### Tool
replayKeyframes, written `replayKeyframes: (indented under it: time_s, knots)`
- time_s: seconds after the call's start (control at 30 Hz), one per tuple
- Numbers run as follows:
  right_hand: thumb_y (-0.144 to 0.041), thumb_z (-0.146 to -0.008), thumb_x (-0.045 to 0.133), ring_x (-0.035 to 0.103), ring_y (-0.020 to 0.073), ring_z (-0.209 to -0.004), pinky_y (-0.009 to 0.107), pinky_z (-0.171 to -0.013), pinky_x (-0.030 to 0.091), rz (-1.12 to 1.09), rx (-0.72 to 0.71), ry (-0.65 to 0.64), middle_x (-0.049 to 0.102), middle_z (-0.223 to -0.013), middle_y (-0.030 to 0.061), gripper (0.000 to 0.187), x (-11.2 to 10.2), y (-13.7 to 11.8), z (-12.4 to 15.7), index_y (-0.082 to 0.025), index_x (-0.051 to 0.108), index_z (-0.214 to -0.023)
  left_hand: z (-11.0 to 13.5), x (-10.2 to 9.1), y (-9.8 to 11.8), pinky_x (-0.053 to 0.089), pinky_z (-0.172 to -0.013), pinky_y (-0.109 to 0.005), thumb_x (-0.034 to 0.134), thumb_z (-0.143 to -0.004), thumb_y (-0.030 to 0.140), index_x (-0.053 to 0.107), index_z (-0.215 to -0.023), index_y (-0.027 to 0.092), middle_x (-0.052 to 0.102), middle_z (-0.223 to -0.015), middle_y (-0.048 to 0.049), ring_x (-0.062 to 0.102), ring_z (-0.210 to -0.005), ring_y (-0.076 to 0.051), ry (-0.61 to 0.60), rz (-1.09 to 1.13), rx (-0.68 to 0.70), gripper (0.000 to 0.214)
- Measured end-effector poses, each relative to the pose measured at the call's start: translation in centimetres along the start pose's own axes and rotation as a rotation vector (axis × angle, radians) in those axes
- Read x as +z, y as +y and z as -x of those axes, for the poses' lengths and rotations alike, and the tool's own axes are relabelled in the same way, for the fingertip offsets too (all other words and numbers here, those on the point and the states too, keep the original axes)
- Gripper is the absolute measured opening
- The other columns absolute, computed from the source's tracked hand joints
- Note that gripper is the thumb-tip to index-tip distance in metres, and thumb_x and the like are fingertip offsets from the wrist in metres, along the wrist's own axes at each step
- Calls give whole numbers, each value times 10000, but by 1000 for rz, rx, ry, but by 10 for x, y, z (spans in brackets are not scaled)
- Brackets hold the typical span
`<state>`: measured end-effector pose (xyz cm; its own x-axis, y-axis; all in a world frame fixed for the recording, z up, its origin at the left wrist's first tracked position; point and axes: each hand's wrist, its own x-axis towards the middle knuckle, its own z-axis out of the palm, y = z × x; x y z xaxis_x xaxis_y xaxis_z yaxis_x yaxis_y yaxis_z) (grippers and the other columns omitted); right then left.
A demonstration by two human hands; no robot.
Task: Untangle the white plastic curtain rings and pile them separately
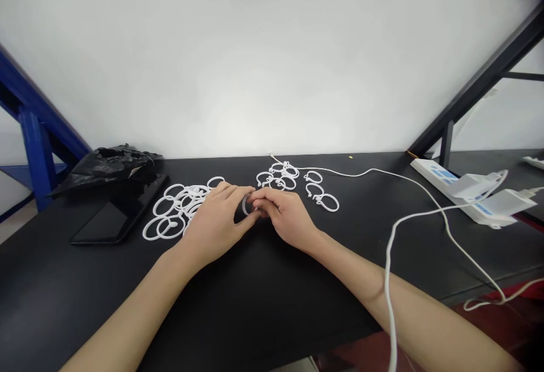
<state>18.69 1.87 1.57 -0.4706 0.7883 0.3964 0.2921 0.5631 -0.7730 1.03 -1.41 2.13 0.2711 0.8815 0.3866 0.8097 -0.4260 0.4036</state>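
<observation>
My left hand (216, 219) and my right hand (287, 216) meet over the middle of a black table (255, 298). Between their fingertips they pinch one white plastic ring (246, 205), both hands closed on it. A loose pile of several white rings (178, 208) lies just left of my left hand. A second group of white rings (297, 182) lies behind and to the right of my right hand, some of them linked together.
A black tablet (114, 219) lies at the left with a crumpled black bag (110, 165) behind it. A white cable (408, 219) crosses the table and my right forearm. A white power strip (463, 188) with plugged adapters sits at the right. A white wall stands behind.
</observation>
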Motion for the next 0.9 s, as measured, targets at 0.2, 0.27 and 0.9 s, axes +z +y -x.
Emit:
replayKeyframes:
  time_s: [0.2, 0.27, 0.9]
  knots:
    - [-141, -942, 482, 579, 61, -581, 196, -650, 471, 36, 11, 14, 705, -829, -45, 244, -1, -3, 1, -234, 702, -896, 1, 2, 0, 484, -834, -380, 575, -897, 375, 592, -1143, 229, 662, -1037, -38, 538, -1010, -243, 4, 4, -18, 286]
    - [-157, -948, 488, 572, 59, -572, 198, -649, 471, 27, 19, 23, 704, -828, -45, 240, 0, -3, 1, -238, 709, -904, 1, 2, 0, 486, -832, -381, 568, -902, 382, 594, -1146, 232, 664, -1043, -40, 539, -1014, -246, -4, -3, -24, 288]
    - [-261, -915, 587, 558, 288, -1050, 426, -931, 463, 834, 287, 100, 596, -1125, 131, 242, -9, 23, -8, -153, 622, -1128, 1, 4, -14, 413, -931, -533, 437, -941, 356, 585, -1298, 142, 607, -1269, -142, 469, -1166, -381, 116, -431, -206, 442]
